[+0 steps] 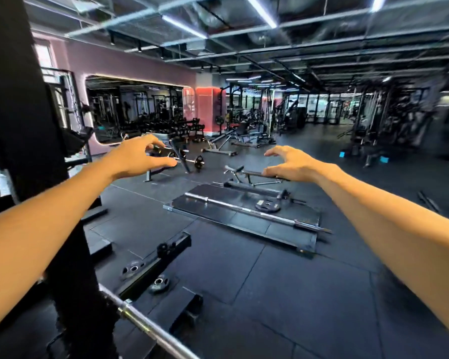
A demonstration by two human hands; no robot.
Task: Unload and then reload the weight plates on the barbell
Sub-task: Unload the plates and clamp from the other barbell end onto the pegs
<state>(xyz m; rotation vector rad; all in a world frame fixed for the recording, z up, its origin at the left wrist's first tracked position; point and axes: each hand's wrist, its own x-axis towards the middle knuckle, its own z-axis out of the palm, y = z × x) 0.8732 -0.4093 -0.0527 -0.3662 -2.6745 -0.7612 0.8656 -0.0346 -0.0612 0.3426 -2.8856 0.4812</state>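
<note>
The nearest silver steel barbell (151, 329) runs from the black upright post (24, 125) at 9 o'clock down toward 6 o'clock, its bare sleeve cut off by the bottom edge; it lies well below both hands and neither touches it. Two small round black weight plates (134, 269) (159, 282) lie flat on the black rubber floor (283, 294) just beyond that bar, beside a long black base rail (156, 263) that carries a black collar clamp (165, 248).

The left hand (138, 158) reaches out toward 11 o'clock with its fingers (153, 143) spread and lightly curved, thumb below, holding nothing. The right hand (293, 163) reaches toward 1 o'clock in a mirrored pose, fingers (276, 151) spread and curved, thumb underneath, also holding nothing. Both bare forearms stretch in from the lower corners, well apart from each other.

Between the hands, further off toward 12 o'clock, a second long silver barbell (257, 211) lies across a flat black lifting platform (218, 216) with one round black plate (268, 205) lying flat, overlapping its shaft. Behind the left fingers a third, smaller loaded bar (192, 161) sits partly hidden.

The far racks, benches and dumbbell stands are blurred and hard to make out, and the post hides the inner end of the near barbell.
</note>
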